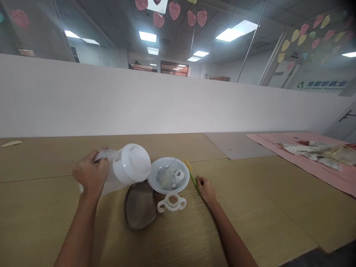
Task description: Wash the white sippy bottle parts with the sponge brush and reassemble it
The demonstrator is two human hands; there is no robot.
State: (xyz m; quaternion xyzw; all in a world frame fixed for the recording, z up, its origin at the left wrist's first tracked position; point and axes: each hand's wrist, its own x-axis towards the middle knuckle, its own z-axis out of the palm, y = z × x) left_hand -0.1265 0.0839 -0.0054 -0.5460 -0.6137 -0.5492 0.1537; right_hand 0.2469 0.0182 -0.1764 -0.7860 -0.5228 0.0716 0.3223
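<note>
My left hand (93, 172) is wrapped round the handle of a large clear plastic jug (111, 180) with a white round top (136, 163). The jug is tilted to the right, its top beside the rim of a white bowl (151, 181). In the bowl lie a white ring (179, 174), a small white piece (174, 185) and something translucent. My right hand (207, 190) rests on the table with curled fingers, close against a thin green stick (194, 181) with a yellow tip (187, 165). Whether the fingers grip the stick is unclear.
A dark metal tray (139, 207) lies under and beside the bowl's left edge. In front of the bowl stands a white two-handled ring (172, 203). A pink cloth (264, 142) with crumpled packets (311, 150) covers the right side. A low white wall (167, 107) bounds the back.
</note>
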